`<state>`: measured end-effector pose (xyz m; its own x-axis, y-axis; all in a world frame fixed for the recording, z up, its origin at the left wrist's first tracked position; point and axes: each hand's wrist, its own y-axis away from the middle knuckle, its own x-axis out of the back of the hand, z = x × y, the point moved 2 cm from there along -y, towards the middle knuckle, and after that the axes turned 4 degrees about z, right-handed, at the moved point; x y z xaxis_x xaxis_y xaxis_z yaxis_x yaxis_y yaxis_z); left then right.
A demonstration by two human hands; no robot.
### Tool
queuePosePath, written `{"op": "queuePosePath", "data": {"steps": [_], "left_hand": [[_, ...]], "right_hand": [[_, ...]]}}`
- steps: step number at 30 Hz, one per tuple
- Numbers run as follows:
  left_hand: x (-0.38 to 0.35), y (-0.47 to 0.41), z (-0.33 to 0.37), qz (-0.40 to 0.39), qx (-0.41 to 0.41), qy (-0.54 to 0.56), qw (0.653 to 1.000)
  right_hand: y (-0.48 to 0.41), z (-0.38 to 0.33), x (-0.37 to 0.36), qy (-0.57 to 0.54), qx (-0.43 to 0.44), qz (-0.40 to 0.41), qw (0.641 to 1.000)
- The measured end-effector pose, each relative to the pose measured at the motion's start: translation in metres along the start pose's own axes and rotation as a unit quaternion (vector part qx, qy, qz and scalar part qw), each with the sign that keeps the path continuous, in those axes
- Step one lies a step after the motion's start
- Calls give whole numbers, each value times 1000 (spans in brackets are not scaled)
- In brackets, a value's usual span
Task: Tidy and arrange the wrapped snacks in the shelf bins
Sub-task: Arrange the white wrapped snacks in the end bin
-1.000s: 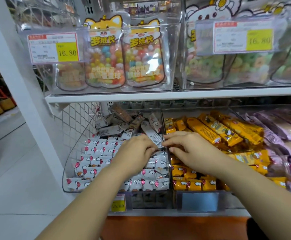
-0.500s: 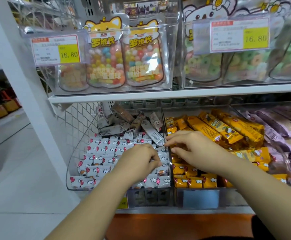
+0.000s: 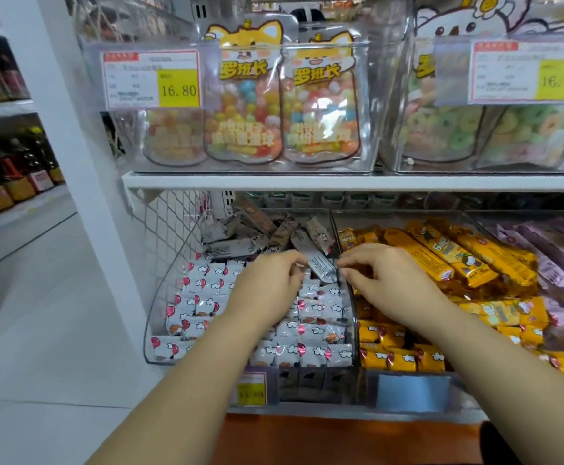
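Two hands, left [image 3: 270, 283] and right [image 3: 384, 280], together pinch one grey wrapped snack [image 3: 321, 265] above the clear bin's [image 3: 160, 317] 12 o'clock end.

A white post [image 3: 72, 156] stands at the edge of my shelving. Left of the post, pale floor tiles [image 3: 32, 313] run past a low shelf of dark bottles [image 3: 9, 176]. Right of it, a white shelf board [image 3: 341, 181] crosses above a wire mesh panel [image 3: 170, 216].

— Premises type?
— Retail shop, snack aisle. White shelving [image 3: 341, 181] carries clear bins [image 3: 347, 330] of wrapped snacks [image 3: 203, 290]; yellow price tags [image 3: 153, 78] read 16.80; bottled goods [image 3: 9, 182] line a neighbouring shelf.
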<state>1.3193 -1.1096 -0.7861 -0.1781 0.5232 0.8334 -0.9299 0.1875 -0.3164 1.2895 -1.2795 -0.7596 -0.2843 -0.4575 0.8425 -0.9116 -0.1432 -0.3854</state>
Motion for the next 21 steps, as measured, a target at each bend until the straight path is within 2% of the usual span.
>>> {"op": "queuePosePath", "data": {"steps": [7,10,13,16,21], "left_hand": [[-9,-14,20,-79,-57,-120,988],[-11,-20,26,-113,-46,-148,981],[-10,-26,28,-105,-26,-143,984],[-5,-25,27,-79,-11,-109,991],[17,-11,15,-48,33,80,995]], "right_hand": [[-4,4,-2,-15,3,-10,1000],[-3,6,-4,-33,-6,-8,999],[-1,6,-3,-33,-6,-15,999],[2,6,2,-35,-7,-19,999],[8,5,8,-36,12,-24,999]]}}
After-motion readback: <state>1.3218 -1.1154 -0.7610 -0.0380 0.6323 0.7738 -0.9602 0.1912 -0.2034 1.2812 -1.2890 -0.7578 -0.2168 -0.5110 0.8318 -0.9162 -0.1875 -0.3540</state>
